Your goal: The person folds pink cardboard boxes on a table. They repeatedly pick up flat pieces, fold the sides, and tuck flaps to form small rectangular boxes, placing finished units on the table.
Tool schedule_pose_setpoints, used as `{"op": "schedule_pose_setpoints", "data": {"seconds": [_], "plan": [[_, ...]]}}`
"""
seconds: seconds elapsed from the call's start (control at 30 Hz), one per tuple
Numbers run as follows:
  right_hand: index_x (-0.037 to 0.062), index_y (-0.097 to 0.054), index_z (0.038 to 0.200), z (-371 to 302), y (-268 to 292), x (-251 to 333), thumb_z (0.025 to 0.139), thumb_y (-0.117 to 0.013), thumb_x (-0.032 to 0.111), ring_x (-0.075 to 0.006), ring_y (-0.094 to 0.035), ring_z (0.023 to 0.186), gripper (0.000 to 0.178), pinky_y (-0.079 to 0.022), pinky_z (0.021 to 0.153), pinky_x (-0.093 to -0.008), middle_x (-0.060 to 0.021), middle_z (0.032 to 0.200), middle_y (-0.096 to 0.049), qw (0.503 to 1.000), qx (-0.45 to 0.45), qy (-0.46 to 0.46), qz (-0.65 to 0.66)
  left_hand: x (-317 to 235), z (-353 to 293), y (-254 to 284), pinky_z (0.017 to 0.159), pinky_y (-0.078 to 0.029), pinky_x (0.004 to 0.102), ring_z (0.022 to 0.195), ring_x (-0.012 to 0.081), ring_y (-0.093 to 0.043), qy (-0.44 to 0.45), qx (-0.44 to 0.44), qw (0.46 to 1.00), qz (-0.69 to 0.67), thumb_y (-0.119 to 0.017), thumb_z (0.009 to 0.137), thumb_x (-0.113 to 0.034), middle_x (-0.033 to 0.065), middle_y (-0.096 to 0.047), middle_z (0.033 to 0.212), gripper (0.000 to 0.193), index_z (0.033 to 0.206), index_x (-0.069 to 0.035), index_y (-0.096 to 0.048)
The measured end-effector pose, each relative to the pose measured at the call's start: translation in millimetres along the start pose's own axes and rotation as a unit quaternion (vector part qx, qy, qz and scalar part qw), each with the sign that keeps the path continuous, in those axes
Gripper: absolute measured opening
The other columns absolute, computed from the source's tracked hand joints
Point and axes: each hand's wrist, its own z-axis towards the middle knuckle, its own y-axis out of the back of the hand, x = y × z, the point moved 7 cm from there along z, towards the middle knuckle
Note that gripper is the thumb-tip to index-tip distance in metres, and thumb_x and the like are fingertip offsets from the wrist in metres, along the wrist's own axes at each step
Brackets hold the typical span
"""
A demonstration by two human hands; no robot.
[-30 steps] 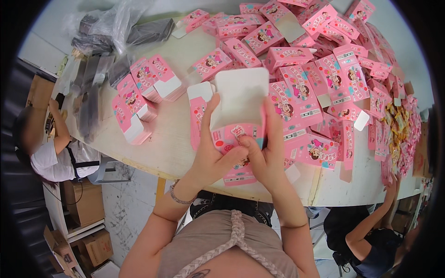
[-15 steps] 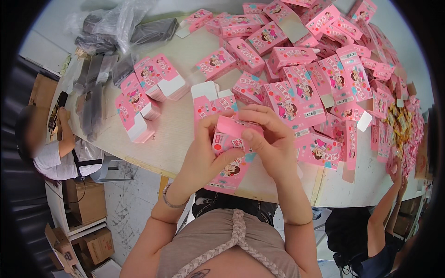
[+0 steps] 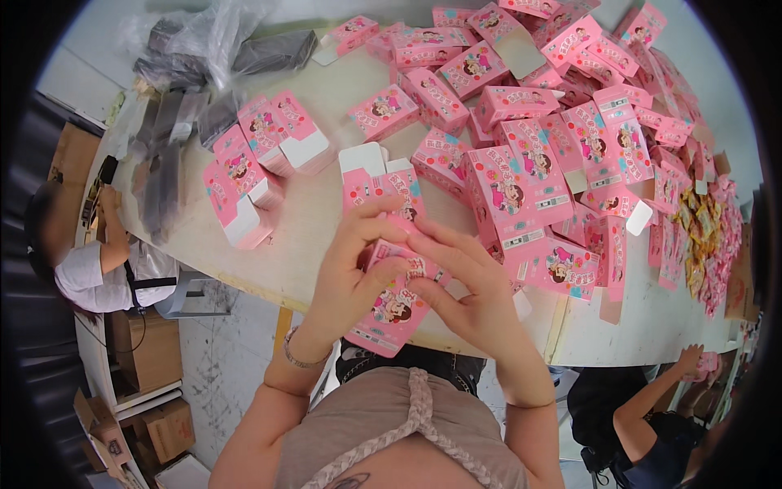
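The left hand (image 3: 346, 273) half-curls its fingers around a pink carton (image 3: 395, 308), while the right hand (image 3: 466, 285) bends its own over the top end; uneven pressing there could crease it; beyond those fingers, rightward, lie piled pink boxes (image 3: 498, 196), contents hidden like the carton's.

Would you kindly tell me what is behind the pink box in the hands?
Pink cardboard with white flaps shows beyond the box; the left hand and right hand hide the cardboard's nearer part.
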Motion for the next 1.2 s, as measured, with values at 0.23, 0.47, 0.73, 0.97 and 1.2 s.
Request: {"op": "schedule_pose_setpoints", "data": {"seconds": [0.23, 0.47, 0.73, 0.97, 1.2], "plan": [[-0.0011, -0.027, 0.139, -9, 127, -45, 0.096, -0.046, 0.033, -0.0242, -0.047, 0.122, 0.058, -0.037, 0.104, -0.0419, -0.0153, 0.131, -0.047, 0.869, -0.364, 0.043, 0.333, 4, 3, 57, 0.102, -0.038, 0.0407, 0.128, 0.0261, -0.04, -0.033, -0.203, 0.978, 0.022, -0.046, 0.095, -0.017, 0.0161, -0.036, 0.142, 0.03, 0.121, -0.003, -0.05], [0.0005, -0.044, 0.126, 20, -26, -110, 0.084, -0.061, 0.022, -0.0287, -0.055, 0.099, 0.051, -0.047, 0.081, -0.0385, -0.0139, 0.105, -0.054, 0.887, -0.042, -0.169, -0.428, 55, -7, 56, 0.101, -0.036, 0.038, 0.127, 0.0235, -0.038, 0.082, -0.185, 0.963, 0.179, -0.054, 0.09, -0.011, 0.014, -0.034, 0.14, 0.038, 0.126, -0.004, -0.042], [0.0046, -0.062, 0.109, 10, -18, -37, 0.078, -0.067, 0.006, -0.029, -0.058, 0.077, 0.032, -0.047, 0.063, -0.0395, -0.0116, 0.083, -0.055, 0.984, 0.038, -0.014, -0.171, 81, 8, 55, 0.094, -0.043, 0.0374, 0.109, 0.0181, -0.053, 0.203, -0.267, 0.926, -0.171, -0.049, 0.096, -0.023, 0.0104, -0.053, 0.12, 0.04, 0.13, -0.004, -0.039], [0.005, -0.05, 0.128, 8, 0, -24, 0.077, -0.068, 0.005, -0.0295, -0.057, 0.08, 0.054, -0.048, 0.065, -0.0368, -0.0131, 0.093, -0.055, 0.986, 0.021, -0.027, -0.165, 77, 23, 16, 0.089, -0.049, 0.0395, 0.107, 0.0203, -0.055, 0.216, -0.155, 0.924, -0.274, -0.044, 0.097, -0.028, 0.0125, -0.056, 0.116, 0.04, 0.127, -0.001, -0.043], [-0.0052, -0.017, 0.143, 20, 7, -14, 0.076, -0.073, 0.016, -0.0288, -0.054, 0.106, 0.09, -0.046, 0.087, -0.036, -0.0197, 0.114, -0.052, 0.989, -0.114, -0.037, -0.088, 21, 29, -7, 0.099, -0.042, 0.0414, 0.122, 0.028, -0.047, 0.123, -0.106, 0.957, -0.238, -0.041, 0.077, 0.004, 0.018, -0.047, 0.129, 0.068, 0.142, 0.0, -0.023]]}}
